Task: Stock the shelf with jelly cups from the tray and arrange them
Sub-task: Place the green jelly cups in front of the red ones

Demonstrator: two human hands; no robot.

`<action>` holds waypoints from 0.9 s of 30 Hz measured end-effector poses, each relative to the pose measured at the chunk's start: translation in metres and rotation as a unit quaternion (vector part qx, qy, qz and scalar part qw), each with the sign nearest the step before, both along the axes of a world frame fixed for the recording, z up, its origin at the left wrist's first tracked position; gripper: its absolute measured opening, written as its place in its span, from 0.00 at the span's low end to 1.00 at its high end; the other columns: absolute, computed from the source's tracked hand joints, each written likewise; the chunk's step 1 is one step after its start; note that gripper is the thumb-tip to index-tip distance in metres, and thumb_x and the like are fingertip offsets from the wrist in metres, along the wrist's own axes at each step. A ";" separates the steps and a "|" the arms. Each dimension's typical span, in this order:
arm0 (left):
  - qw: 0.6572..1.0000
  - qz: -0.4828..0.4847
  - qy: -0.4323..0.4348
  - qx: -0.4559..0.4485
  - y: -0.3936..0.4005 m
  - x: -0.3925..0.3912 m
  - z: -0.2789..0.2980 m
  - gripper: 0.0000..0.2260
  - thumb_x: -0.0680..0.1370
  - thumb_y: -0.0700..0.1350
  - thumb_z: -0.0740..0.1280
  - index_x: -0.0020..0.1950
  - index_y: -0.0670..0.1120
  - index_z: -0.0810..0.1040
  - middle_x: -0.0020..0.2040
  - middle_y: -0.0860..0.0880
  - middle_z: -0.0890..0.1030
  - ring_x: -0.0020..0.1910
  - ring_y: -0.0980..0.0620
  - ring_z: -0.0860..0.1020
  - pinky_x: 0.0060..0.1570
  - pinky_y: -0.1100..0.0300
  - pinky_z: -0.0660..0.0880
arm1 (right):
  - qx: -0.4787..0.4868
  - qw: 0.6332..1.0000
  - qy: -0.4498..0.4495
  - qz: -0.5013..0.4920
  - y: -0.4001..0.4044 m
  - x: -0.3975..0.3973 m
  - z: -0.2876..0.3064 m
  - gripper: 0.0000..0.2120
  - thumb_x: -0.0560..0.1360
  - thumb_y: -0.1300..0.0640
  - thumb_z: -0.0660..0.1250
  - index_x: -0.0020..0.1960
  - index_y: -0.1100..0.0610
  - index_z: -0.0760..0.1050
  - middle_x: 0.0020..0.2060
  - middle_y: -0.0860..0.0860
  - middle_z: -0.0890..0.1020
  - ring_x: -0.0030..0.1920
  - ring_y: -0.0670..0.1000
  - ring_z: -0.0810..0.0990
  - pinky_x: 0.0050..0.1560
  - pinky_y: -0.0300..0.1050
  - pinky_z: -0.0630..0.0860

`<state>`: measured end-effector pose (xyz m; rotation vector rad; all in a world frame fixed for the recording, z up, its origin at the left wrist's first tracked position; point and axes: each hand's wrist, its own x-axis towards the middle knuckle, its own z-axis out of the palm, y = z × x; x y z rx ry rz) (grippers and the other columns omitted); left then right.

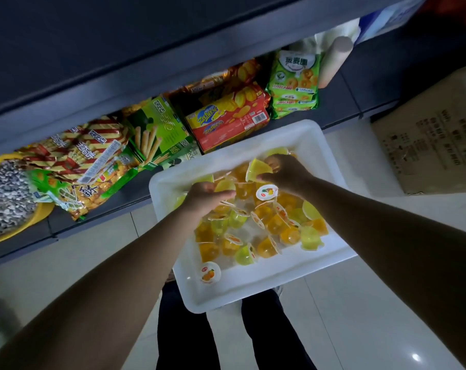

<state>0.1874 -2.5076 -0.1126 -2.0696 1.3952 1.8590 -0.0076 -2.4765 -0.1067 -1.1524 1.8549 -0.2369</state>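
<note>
Stocking looks barely begun: most jelly cups (255,225) still fill the white tray (253,287) below the shelf (146,193), while the right hand (286,170) pinches a yellow cup (257,170) and the left hand (206,196) curls around another.

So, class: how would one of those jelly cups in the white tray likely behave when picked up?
A jelly cup looks small, so probably light. Its smooth clear plastic may be slippery. Many lie tipped in the tray, so the tapered cups likely topple easily.
</note>
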 end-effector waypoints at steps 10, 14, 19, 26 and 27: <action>0.952 0.168 0.245 0.072 -0.005 -0.017 0.166 0.16 0.63 0.45 0.73 0.49 0.44 0.78 0.51 0.49 0.81 0.59 0.51 0.75 0.60 0.56 0.70 | -0.055 0.900 -0.369 -0.226 0.024 -0.025 0.167 0.16 0.74 0.64 0.67 0.61 0.67 0.74 0.49 0.56 0.81 0.52 0.50 0.80 0.54 0.40 0.75; 0.953 0.152 0.262 0.005 -0.009 -0.021 0.248 0.16 0.62 0.47 0.76 0.48 0.47 0.79 0.50 0.50 0.80 0.54 0.54 0.73 0.50 0.63 0.68 | -0.098 0.870 -0.434 -0.213 0.018 -0.036 0.254 0.21 0.72 0.69 0.66 0.64 0.71 0.70 0.53 0.68 0.77 0.59 0.56 0.79 0.57 0.43 0.76; 0.932 0.123 0.334 -0.061 -0.012 -0.026 0.356 0.09 0.74 0.37 0.69 0.53 0.43 0.76 0.48 0.47 0.81 0.49 0.51 0.79 0.51 0.60 0.76 | -0.182 0.872 -0.427 -0.156 0.003 -0.038 0.377 0.17 0.74 0.71 0.64 0.62 0.66 0.73 0.54 0.59 0.82 0.54 0.53 0.82 0.53 0.40 0.78; 0.897 0.048 0.397 -0.185 -0.034 -0.011 0.516 0.12 0.74 0.33 0.67 0.57 0.38 0.76 0.50 0.44 0.82 0.47 0.52 0.81 0.50 0.63 0.79 | -0.298 0.861 -0.410 -0.036 -0.026 -0.029 0.545 0.24 0.68 0.65 0.69 0.64 0.62 0.72 0.56 0.56 0.81 0.58 0.53 0.80 0.60 0.45 0.76; 0.891 0.048 0.397 -0.213 -0.038 -0.007 0.535 0.12 0.74 0.33 0.67 0.57 0.38 0.76 0.51 0.45 0.82 0.48 0.52 0.81 0.52 0.63 0.78 | -0.314 0.859 -0.404 -0.034 -0.033 -0.027 0.564 0.24 0.69 0.66 0.69 0.65 0.61 0.72 0.57 0.56 0.81 0.58 0.53 0.80 0.61 0.44 0.75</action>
